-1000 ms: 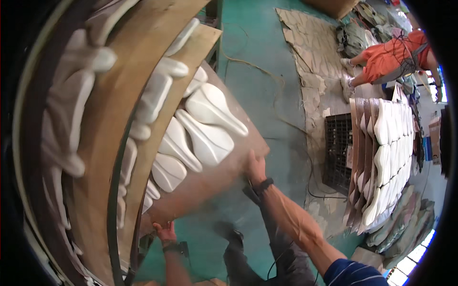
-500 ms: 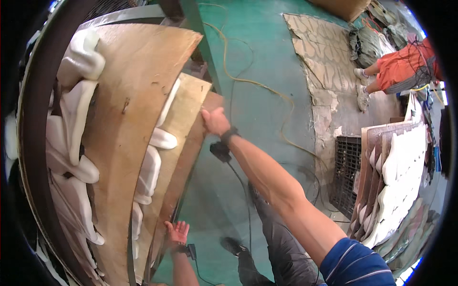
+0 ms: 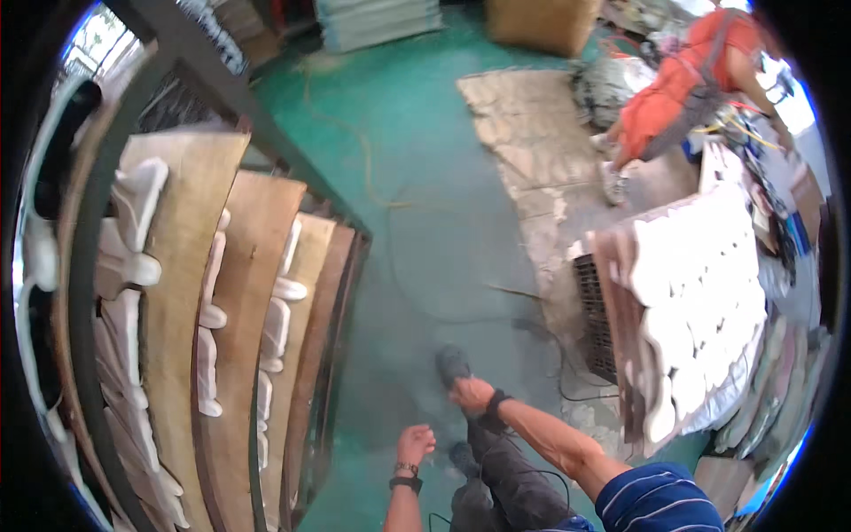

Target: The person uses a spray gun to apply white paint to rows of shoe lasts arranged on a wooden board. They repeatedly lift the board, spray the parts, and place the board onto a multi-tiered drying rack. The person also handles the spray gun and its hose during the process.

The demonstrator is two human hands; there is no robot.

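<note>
Both of my hands hang over the floor, away from the rack. My left hand [image 3: 416,442] holds nothing that I can see; its fingers are loosely bent and apart. My right hand [image 3: 472,395] is ahead of it and to the right, above my dark shoe [image 3: 453,363], slightly blurred, with nothing visible in its loose fingers. To the left stands a dark metal rack [image 3: 306,177] stacked with wooden boards [image 3: 182,230]. Between the boards lie rounded white pieces [image 3: 277,328], somewhat foot-shaped. The nearest board edge [image 3: 321,328] is left of my left hand, not touching it.
On the right, boards covered with white pieces [image 3: 691,310] lean by a black plastic crate [image 3: 596,310]. A person in orange [image 3: 669,97] bends near flattened cardboard [image 3: 523,142]. A hose [image 3: 365,151] and a cable [image 3: 563,355] lie across the green floor. A brown box [image 3: 541,22] stands beyond.
My hands have come off the board at the rack and moved right, over the floor. That board now sits in line with the others. The view has turned right; the person in orange bends lower.
</note>
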